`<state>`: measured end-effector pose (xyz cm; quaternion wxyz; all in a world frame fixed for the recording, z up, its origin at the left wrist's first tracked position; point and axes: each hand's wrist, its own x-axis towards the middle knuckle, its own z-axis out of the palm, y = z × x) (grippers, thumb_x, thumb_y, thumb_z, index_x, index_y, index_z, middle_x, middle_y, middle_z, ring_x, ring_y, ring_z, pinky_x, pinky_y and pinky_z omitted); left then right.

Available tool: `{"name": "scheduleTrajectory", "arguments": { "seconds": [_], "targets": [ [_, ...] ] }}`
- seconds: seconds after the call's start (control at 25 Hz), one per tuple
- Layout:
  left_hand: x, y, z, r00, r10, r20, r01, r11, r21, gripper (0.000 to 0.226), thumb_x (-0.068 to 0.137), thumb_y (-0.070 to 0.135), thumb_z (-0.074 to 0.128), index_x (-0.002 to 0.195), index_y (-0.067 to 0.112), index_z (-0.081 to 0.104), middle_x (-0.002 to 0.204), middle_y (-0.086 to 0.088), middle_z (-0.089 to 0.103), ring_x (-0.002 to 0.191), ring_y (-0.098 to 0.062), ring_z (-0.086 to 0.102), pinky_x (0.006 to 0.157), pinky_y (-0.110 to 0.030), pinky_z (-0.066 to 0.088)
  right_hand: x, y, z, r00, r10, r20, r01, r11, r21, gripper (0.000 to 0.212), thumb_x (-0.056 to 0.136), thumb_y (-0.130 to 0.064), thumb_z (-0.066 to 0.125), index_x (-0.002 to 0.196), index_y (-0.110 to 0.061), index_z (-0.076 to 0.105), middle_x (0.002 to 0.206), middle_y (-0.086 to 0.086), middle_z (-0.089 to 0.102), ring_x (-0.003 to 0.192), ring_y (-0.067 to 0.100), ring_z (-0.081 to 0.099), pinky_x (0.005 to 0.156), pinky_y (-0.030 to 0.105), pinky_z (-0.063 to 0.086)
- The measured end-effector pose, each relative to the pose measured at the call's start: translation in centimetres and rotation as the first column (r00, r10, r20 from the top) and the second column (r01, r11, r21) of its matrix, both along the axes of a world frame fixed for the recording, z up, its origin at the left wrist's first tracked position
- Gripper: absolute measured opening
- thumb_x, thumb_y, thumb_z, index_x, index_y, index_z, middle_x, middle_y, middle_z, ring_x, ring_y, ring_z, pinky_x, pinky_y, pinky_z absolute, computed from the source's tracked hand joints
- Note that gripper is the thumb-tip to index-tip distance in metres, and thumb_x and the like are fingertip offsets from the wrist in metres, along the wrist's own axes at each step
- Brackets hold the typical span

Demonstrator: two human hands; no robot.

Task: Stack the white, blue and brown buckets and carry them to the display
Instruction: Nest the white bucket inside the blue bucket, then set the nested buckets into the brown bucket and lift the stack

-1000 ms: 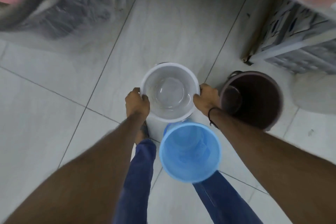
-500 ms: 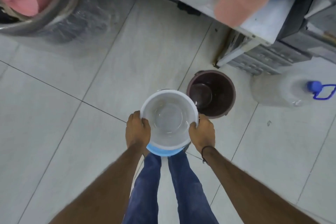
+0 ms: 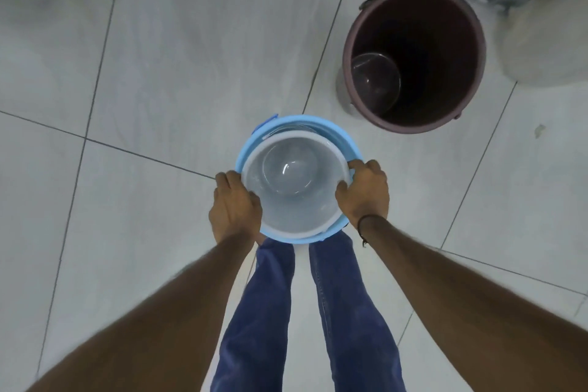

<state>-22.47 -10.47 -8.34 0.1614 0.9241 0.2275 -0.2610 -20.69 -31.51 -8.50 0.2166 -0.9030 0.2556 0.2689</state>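
white bucket [image 3: 296,200] | light-blue bucket [image 3: 343,137] | dark-brown bucket [image 3: 413,51] | pale-grey floor tiles [image 3: 191,57] | blue jeans [image 3: 264,312]

Single head-worn view: looks steeply down from standing height onto tiled floor [image 3: 159,73], hands [image 3: 237,207] near centre, wide-angle.

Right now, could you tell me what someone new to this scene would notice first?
At the centre, the white bucket sits nested inside the blue bucket, with the left hand and right hand gripping the rims on either side. To the upper right, the brown bucket stands apart and empty on the tiled floor.
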Motion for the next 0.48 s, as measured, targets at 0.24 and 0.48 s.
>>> {"name": "scheduleTrajectory", "arguments": {
  "seconds": [0.24, 0.48],
  "targets": [
    [9.2, 0.6, -3.1, 0.983, -0.182, 0.023, 0.183, 0.964, -0.193, 0.078, 0.072, 0.025, 0.070, 0.142, 0.026, 0.035, 0.140, -0.007, 0.040, 0.116, -0.034, 0.049, 0.090, -0.048, 0.047, 0.0, -0.2, -0.8, 0.945, -0.325, 0.032, 0.326, 0.945, -0.018, 0.063, 0.067, -0.032, 0.082, 0.116, -0.016, 0.045, 0.112, 0.005, 0.054, 0.096, 0.028, 0.055, 0.072, 0.039, 0.053],
    [13.2, 0.6, -2.5, 0.846, -0.490, -0.208, 0.462, 0.870, -0.172, 0.065, 0.079, 0.032, 0.070, 0.138, 0.025, 0.044, 0.117, -0.012, 0.054, 0.104, -0.038, 0.058, 0.081, -0.041, 0.046, 0.1, 0.0, 0.5, 0.935, -0.334, -0.116, 0.346, 0.932, 0.104, 0.031, 0.084, -0.033, 0.072, 0.100, -0.015, 0.053, 0.089, 0.001, 0.059, 0.079, 0.026, 0.060, 0.069, 0.035, 0.051]
  ]
}}
